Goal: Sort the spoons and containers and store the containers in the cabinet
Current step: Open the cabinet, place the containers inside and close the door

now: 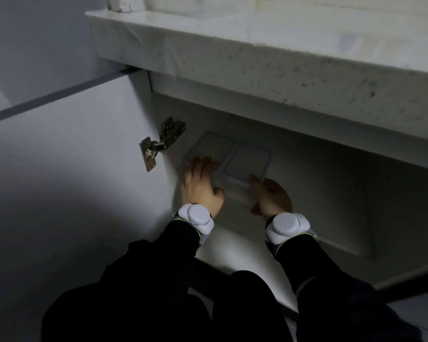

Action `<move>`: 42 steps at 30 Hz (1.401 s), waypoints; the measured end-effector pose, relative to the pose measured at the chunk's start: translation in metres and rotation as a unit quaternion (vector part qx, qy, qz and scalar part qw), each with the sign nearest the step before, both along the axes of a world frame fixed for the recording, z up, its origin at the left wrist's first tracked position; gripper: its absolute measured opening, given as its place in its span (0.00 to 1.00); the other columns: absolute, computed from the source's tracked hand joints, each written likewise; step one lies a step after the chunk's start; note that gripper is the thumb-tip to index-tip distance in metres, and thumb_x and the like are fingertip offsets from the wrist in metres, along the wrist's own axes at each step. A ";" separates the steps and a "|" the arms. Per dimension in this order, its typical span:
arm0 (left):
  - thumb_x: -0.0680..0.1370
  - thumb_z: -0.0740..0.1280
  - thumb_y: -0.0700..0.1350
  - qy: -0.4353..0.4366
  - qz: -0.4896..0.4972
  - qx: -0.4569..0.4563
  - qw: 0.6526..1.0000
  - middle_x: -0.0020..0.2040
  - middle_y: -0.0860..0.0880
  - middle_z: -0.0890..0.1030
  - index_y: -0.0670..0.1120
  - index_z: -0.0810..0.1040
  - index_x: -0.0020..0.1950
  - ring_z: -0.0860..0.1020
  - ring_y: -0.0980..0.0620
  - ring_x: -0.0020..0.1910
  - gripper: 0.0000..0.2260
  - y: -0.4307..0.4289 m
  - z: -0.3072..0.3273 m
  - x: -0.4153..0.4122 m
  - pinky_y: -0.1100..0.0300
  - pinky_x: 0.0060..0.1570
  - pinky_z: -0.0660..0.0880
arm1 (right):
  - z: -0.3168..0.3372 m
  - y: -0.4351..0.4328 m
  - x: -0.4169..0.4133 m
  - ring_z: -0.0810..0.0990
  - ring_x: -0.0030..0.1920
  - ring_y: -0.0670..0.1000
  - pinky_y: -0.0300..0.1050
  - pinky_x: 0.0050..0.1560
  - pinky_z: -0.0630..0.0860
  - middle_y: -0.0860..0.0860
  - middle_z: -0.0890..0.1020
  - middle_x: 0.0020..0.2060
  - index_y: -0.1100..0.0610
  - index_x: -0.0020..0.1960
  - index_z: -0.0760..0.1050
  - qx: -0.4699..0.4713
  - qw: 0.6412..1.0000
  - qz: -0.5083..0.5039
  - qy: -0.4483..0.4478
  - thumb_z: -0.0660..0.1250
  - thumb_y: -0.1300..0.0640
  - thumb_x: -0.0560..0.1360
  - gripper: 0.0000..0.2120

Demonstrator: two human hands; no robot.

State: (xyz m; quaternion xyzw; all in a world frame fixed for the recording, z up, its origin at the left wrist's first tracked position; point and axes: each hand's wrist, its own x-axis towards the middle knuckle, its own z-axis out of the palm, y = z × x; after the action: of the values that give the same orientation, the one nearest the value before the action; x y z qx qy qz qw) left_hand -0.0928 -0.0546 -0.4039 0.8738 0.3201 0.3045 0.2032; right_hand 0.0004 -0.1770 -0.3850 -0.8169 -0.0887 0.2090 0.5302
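Note:
Two clear square containers with blue-edged lids stand side by side on the floor of the open cabinet (pixel 319 193). The left container (pixel 211 146) sits against the cabinet's left wall. My left hand (pixel 200 183) lies flat on its near part with the fingers straight. The right container (pixel 248 160) stands a little nearer. My right hand (pixel 269 196) grips its near right corner, fingers curled over the lid's edge and the thumb low on the side. No spoons are in view.
The white cabinet door (pixel 72 156) stands swung open at the left, held by a metal hinge (pixel 160 141). A thick speckled countertop edge (pixel 257 67) overhangs the cabinet. My dark-clothed knees (pixel 183 304) fill the bottom of the view.

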 end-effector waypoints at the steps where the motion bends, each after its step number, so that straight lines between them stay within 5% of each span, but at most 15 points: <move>1: 0.60 0.61 0.42 -0.004 0.006 -0.004 1.000 0.68 0.46 0.73 0.47 0.74 0.62 0.64 0.41 0.72 0.29 -0.003 0.001 0.001 0.47 0.65 0.67 | -0.001 0.000 0.000 0.80 0.27 0.50 0.35 0.28 0.72 0.52 0.81 0.58 0.50 0.66 0.73 0.007 1.000 -0.002 -0.001 0.65 0.33 0.68 0.33; 4: 0.61 0.62 0.38 -0.040 0.033 -0.039 0.998 0.70 0.45 0.71 0.45 0.73 0.64 0.61 0.40 0.74 0.30 -0.016 0.011 0.000 0.49 0.70 0.61 | 0.002 0.000 -0.003 0.80 0.29 0.51 0.36 0.27 0.75 0.53 0.81 0.55 0.52 0.69 0.70 0.029 0.999 -0.024 0.018 0.66 0.34 0.69 0.34; 7: 0.60 0.59 0.33 -0.070 0.054 -0.086 0.992 0.70 0.42 0.69 0.43 0.74 0.63 0.62 0.39 0.71 0.30 -0.033 0.031 -0.014 0.59 0.69 0.55 | 0.013 -0.003 -0.016 0.79 0.29 0.51 0.51 0.44 0.82 0.53 0.81 0.45 0.53 0.71 0.67 0.048 0.994 -0.073 0.067 0.68 0.37 0.70 0.35; 9: 0.62 0.60 0.32 -0.060 0.074 -0.136 0.986 0.67 0.41 0.69 0.42 0.77 0.57 0.65 0.40 0.66 0.24 -0.039 0.044 -0.027 0.61 0.65 0.58 | 0.024 -0.006 -0.035 0.78 0.35 0.54 0.56 0.52 0.78 0.54 0.79 0.41 0.54 0.69 0.67 0.060 0.989 -0.109 0.085 0.70 0.38 0.66 0.36; 12: 0.67 0.60 0.31 -0.036 0.083 -0.240 0.967 0.60 0.41 0.72 0.41 0.78 0.51 0.72 0.40 0.59 0.15 -0.045 0.069 -0.047 0.56 0.58 0.70 | 0.039 -0.010 -0.073 0.80 0.49 0.59 0.57 0.55 0.78 0.59 0.80 0.50 0.50 0.63 0.69 0.042 0.984 -0.132 0.115 0.68 0.31 0.55 0.41; 15: 0.71 0.60 0.33 0.005 0.099 -0.323 0.941 0.54 0.43 0.77 0.42 0.78 0.50 0.77 0.45 0.51 0.12 -0.051 0.105 -0.069 0.63 0.49 0.71 | 0.073 -0.018 -0.112 0.80 0.53 0.57 0.57 0.58 0.77 0.56 0.78 0.54 0.46 0.56 0.68 0.027 0.977 -0.103 0.185 0.70 0.32 0.56 0.33; 21: 0.73 0.61 0.34 0.031 0.120 -0.427 0.895 0.54 0.43 0.82 0.45 0.79 0.44 0.80 0.44 0.53 0.09 -0.066 0.191 -0.108 0.56 0.55 0.76 | 0.152 -0.032 -0.142 0.78 0.40 0.55 0.48 0.45 0.74 0.53 0.80 0.37 0.52 0.39 0.74 -0.021 0.975 -0.050 0.217 0.72 0.44 0.68 0.13; 25: 0.75 0.62 0.36 0.040 0.117 -0.445 0.887 0.50 0.46 0.81 0.45 0.79 0.48 0.80 0.45 0.51 0.09 -0.064 0.263 -0.124 0.61 0.50 0.74 | 0.227 -0.032 -0.157 0.75 0.36 0.55 0.49 0.44 0.74 0.54 0.78 0.33 0.51 0.34 0.72 -0.021 0.975 -0.021 0.219 0.71 0.48 0.71 0.12; 29: 0.76 0.62 0.41 0.006 0.113 -0.442 0.890 0.44 0.47 0.80 0.48 0.77 0.49 0.80 0.42 0.48 0.05 -0.052 0.312 -0.125 0.53 0.51 0.78 | 0.296 -0.013 -0.149 0.75 0.33 0.55 0.47 0.38 0.76 0.54 0.77 0.31 0.55 0.32 0.71 0.019 0.971 0.004 0.238 0.69 0.51 0.74 0.15; 31: 0.77 0.62 0.44 -0.003 0.109 -0.431 0.896 0.46 0.46 0.80 0.48 0.75 0.51 0.81 0.43 0.46 0.05 -0.045 0.335 -0.121 0.57 0.45 0.78 | 0.329 0.000 -0.142 0.73 0.29 0.52 0.44 0.33 0.74 0.53 0.75 0.29 0.56 0.33 0.69 0.053 0.976 0.018 0.212 0.68 0.53 0.75 0.15; 35: 0.79 0.60 0.45 -0.034 0.124 -0.429 0.894 0.49 0.45 0.78 0.48 0.71 0.61 0.78 0.45 0.41 0.11 -0.033 0.362 -0.107 0.74 0.23 0.70 | 0.360 0.021 -0.123 0.77 0.36 0.53 0.51 0.45 0.79 0.50 0.77 0.34 0.52 0.36 0.69 0.049 0.986 0.043 0.151 0.69 0.47 0.73 0.14; 37: 0.78 0.60 0.46 -0.047 0.120 -0.439 0.889 0.51 0.43 0.79 0.49 0.69 0.63 0.79 0.44 0.45 0.13 -0.020 0.370 -0.094 0.68 0.33 0.78 | 0.367 0.037 -0.104 0.80 0.43 0.57 0.55 0.51 0.80 0.50 0.77 0.37 0.51 0.37 0.68 0.038 0.987 0.033 0.152 0.69 0.45 0.72 0.14; 39: 0.78 0.61 0.48 -0.043 0.128 -0.449 0.883 0.52 0.43 0.78 0.51 0.69 0.63 0.79 0.41 0.49 0.14 -0.012 0.367 -0.089 0.50 0.51 0.79 | 0.363 0.049 -0.086 0.80 0.44 0.59 0.57 0.52 0.80 0.52 0.77 0.37 0.52 0.36 0.68 0.008 0.987 0.042 0.157 0.69 0.44 0.71 0.15; 42: 0.77 0.62 0.50 -0.064 0.142 -0.459 0.875 0.52 0.41 0.78 0.53 0.70 0.59 0.79 0.38 0.51 0.11 -0.008 0.357 -0.087 0.43 0.55 0.77 | 0.359 0.067 -0.062 0.75 0.38 0.55 0.49 0.42 0.73 0.56 0.76 0.38 0.57 0.39 0.71 -0.035 0.982 0.081 0.169 0.68 0.39 0.69 0.21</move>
State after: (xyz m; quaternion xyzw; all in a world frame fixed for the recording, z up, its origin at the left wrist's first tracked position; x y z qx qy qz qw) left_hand -0.1801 -0.0625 -0.0469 0.6063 0.5308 0.2038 0.5561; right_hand -0.0616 -0.1100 -0.0262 -0.7780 -0.0565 0.3891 0.4901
